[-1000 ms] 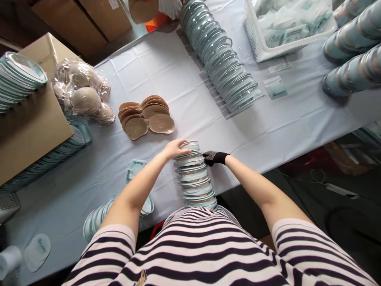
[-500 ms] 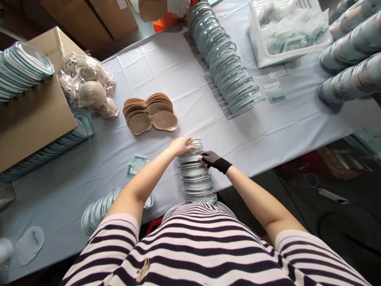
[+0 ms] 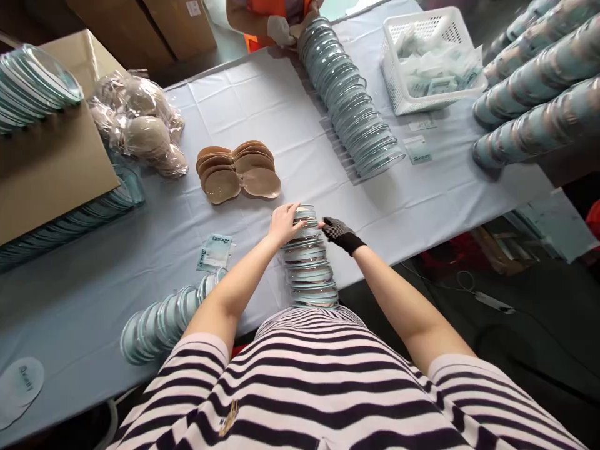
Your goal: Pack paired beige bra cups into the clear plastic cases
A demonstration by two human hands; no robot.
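- The stack of clear round cases [image 3: 307, 262] stood at the near edge of the table [image 3: 290, 125], its long axis running from the person's striped shirt up and slightly away toward the table's middle, top end farthest from the body.
- The bare left hand [image 3: 284, 224] lay curled over the stack's top on the left side, fingers wrapped on the uppermost cases.
- The gloved right hand [image 3: 338, 232] pressed the stack's upper right side, fingers closed narrowly against the rims.
- Just beyond the stack lay a fanned pile of tan pads [image 3: 239, 174].
- Left of the stack, a small printed packet [image 3: 214, 251] lay flat, and a toppled row of cases [image 3: 164, 319] lay nearer the edge.
- Far beyond the stack, a long slanted row of cases [image 3: 349, 100] crossed the table, a co-worker's gloved hand [image 3: 280, 28] at its far end.
- Right of that row sat a white basket [image 3: 429, 59].
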